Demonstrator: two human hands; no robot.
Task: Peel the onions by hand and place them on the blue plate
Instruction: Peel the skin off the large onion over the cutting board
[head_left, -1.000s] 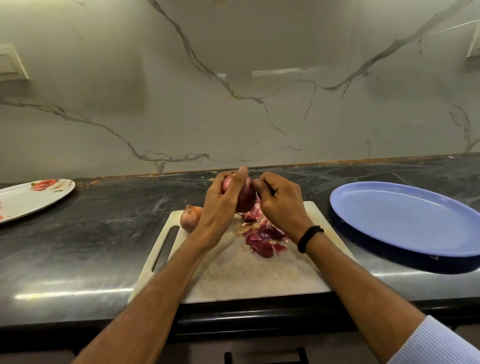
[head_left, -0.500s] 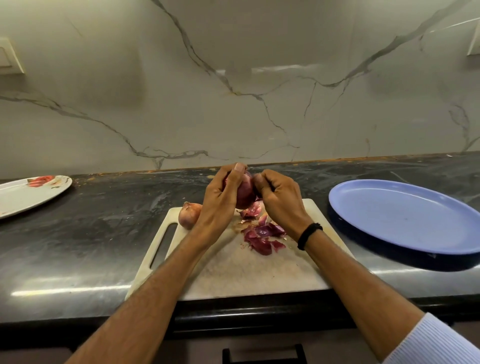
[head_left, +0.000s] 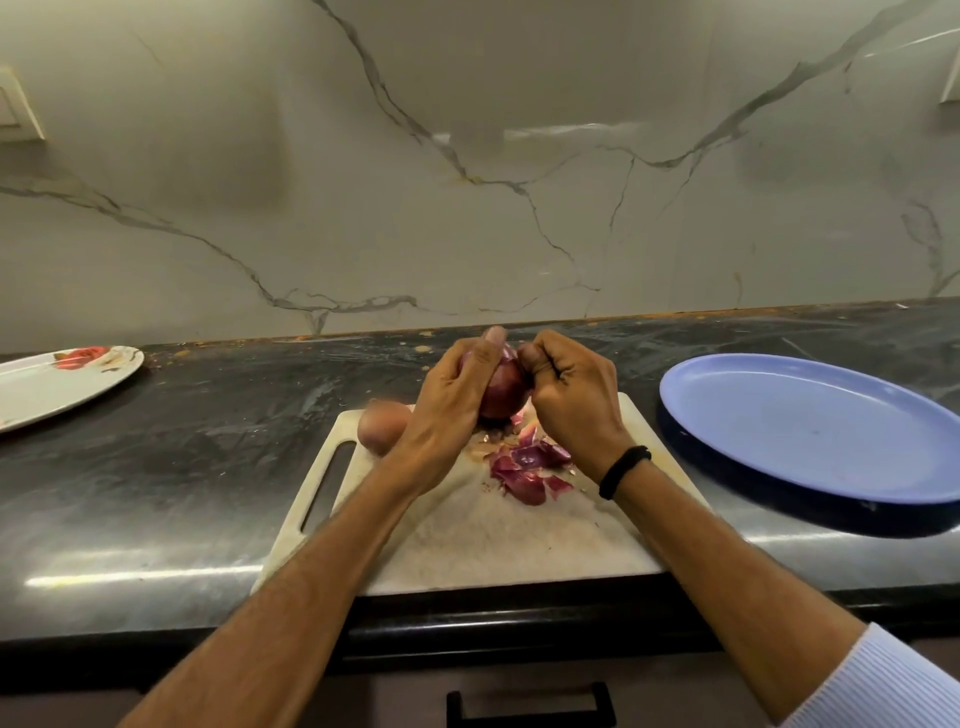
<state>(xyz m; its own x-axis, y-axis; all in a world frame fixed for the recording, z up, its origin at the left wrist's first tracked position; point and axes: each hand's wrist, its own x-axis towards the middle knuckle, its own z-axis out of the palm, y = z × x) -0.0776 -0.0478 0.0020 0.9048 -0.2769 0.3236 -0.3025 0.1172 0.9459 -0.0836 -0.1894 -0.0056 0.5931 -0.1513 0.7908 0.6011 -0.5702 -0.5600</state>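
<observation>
Centrally, above the far half of a white cutting board (head_left: 467, 540), a red onion (head_left: 501, 389) is held off the surface between both hands. It is gripped by the left hand (head_left: 452, 400), whose fingers are wrapped round its left side, with one fingertip raised above its top. The right hand (head_left: 571, 400) is curled tight against the onion's upper right side, where its fingertips are pinched onto the skin; a black wristband (head_left: 623, 470) is worn on that wrist. A heap of purple peels (head_left: 530, 467) is scattered on the board just below the hands. A second onion (head_left: 382, 426), paler and brownish, is seen resting on the board's far left corner, partly hidden behind the left wrist. The blue plate (head_left: 810, 431) is set on the dark countertop (head_left: 182, 467) just right of the board, with nothing on it. A white plate (head_left: 52, 384) with a red mark is placed well apart at the far left. A striped sleeve (head_left: 883, 686) is visible at the lower right.
</observation>
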